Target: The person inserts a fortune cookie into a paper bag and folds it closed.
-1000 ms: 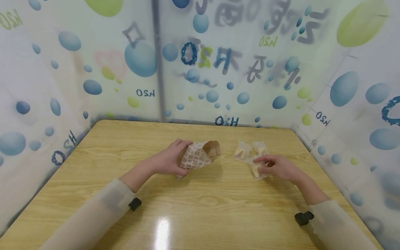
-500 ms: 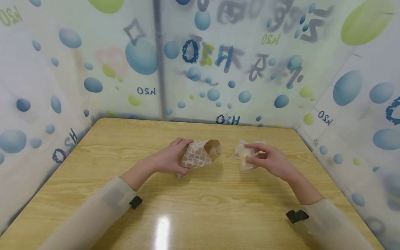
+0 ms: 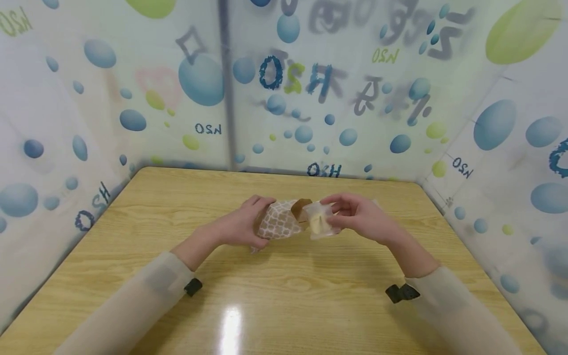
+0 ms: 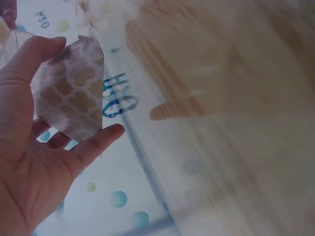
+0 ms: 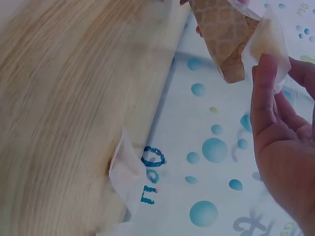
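A brown paper bag with a white lattice pattern (image 3: pixel 278 221) lies on its side above the tabletop, its mouth turned right. My left hand (image 3: pixel 241 223) grips its closed end, thumb on one side and fingers on the other; the left wrist view shows the hand (image 4: pixel 54 147) round the patterned paper (image 4: pixel 74 91). Between thumb and fingers, my right hand (image 3: pixel 364 217) pinches a clear packet with a pale yellow piece inside (image 3: pixel 319 222), right at the bag's mouth. The right wrist view shows that packet (image 5: pixel 268 46) beside the bag's brown opening (image 5: pixel 234 66).
Two more clear packets lie on the wooden table (image 3: pixel 266 305) behind my right hand, mostly hidden in the head view; one packet (image 5: pixel 127 169) shows in the right wrist view. Bubble-printed sheeting (image 3: pixel 284 123) stands round the table's back and sides.
My right hand has lifted a packet from the right of the table and carried it left to the bag's mouth. The left hand and bag have stayed nearly still.
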`<state>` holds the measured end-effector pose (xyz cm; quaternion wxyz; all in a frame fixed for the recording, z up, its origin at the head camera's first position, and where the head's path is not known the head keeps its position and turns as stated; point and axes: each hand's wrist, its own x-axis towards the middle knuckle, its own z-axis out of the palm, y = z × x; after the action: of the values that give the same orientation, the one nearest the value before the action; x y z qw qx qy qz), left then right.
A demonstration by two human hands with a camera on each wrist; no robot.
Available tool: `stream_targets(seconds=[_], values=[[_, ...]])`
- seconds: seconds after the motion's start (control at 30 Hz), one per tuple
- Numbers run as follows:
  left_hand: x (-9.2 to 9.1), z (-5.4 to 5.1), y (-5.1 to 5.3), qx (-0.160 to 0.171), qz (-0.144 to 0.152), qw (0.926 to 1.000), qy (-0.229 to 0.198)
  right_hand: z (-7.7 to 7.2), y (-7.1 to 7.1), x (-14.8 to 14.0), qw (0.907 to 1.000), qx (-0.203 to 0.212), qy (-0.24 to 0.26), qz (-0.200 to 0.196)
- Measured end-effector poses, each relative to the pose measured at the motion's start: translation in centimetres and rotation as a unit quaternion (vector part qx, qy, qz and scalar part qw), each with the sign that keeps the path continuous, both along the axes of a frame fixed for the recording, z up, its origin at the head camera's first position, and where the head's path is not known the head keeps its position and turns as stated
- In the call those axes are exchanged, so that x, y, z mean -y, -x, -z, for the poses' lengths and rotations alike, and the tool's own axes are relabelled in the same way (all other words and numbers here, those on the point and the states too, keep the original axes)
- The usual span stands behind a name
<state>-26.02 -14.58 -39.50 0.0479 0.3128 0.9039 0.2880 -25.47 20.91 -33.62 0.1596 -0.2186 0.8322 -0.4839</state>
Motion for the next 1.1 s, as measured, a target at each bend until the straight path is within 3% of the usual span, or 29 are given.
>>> stream_targets(seconds=[0.27, 0.63, 0.9, 1.1], values=[[-0.7, 0.1, -0.1, 0.026, 0.011, 0.9995, 0.016, 0.0, 1.0, 1.4, 0.9994, -0.031, -0.016, 0.0], [-0.7, 0.0, 0.0, 0.041, 0.005, 0.9991, -0.004, 1.1, 1.0, 2.8, 0.988, -0.136, -0.073, 0.011], [-0.4, -0.1, 0.0, 0.052, -0.003, 0.9985, -0.018, 1.6, 1.0, 2.2, 0.9892, -0.138, -0.037, 0.031], [-0.3, 0.0, 0.1, 0.05, -0.001, 0.9984, -0.026, 2.1, 0.9, 2.6, 0.9882, -0.145, -0.046, 0.013]])
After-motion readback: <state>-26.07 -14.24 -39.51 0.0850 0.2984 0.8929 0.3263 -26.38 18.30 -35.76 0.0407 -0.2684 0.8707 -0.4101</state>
